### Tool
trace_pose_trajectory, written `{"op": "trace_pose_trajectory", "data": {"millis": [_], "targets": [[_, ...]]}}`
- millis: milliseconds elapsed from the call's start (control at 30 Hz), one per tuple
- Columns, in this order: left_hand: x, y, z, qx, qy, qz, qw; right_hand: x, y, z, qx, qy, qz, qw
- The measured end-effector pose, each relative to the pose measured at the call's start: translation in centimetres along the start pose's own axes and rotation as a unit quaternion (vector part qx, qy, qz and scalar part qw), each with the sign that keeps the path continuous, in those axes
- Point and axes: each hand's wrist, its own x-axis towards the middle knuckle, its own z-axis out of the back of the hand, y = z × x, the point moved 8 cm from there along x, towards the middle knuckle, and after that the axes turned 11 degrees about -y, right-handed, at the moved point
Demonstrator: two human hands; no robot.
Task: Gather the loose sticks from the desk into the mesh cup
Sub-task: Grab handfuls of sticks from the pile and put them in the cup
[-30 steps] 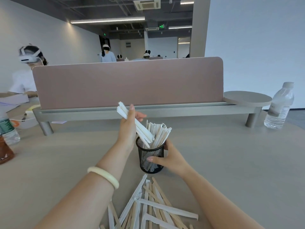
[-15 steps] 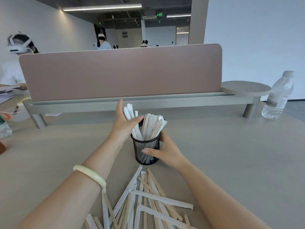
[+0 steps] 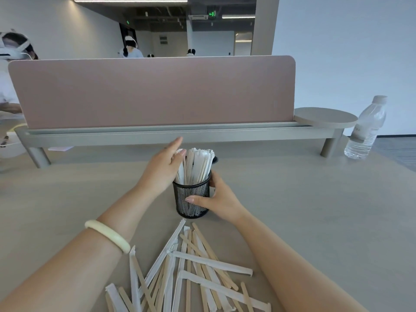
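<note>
Both hands' grip (image 3: 203, 200) around mesh cup (image 3: 191, 199)

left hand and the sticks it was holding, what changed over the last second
The left hand came down from above the mesh cup and dropped its bundle of wrapped sticks in; its fingers have opened and rest against the sticks in the cup. The right hand stayed wrapped around the cup's side. The loose sticks on the desk look unmoved.

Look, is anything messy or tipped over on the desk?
Nothing is tipped: the mesh cup stands upright, steadied by the right hand. The only mess is the loose sticks, lying criss-crossed in a pile near the person, some wrapped and some bare.
</note>
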Motion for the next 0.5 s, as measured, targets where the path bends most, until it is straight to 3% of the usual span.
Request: {"op": "trace_pose_trajectory", "data": {"millis": [167, 300, 400, 500], "targets": [[-1.1, 0.1, -1.1, -0.012, 0.092, -0.007, 0.996, 0.0, -0.1, -0.1, -0.002, -0.003, -0.004, 1.000], [-1.5, -0.1, 1.2, -0.048, 0.047, 0.005, 0.998, -0.4, 0.5, -0.2, -0.011, 0.025, -0.010, 1.000], [-3.4, 0.9, 4.2, 0.042, 0.018, 0.035, 0.998, -0.8, 0.9, 0.3, -0.048, 0.072, -0.031, 0.996], [-7.5, 2.9, 6.8, 0.239, 0.103, 0.056, 0.964, -2.2, 1.6, 2.1, -0.183, 0.094, -0.054, 0.977]]}}
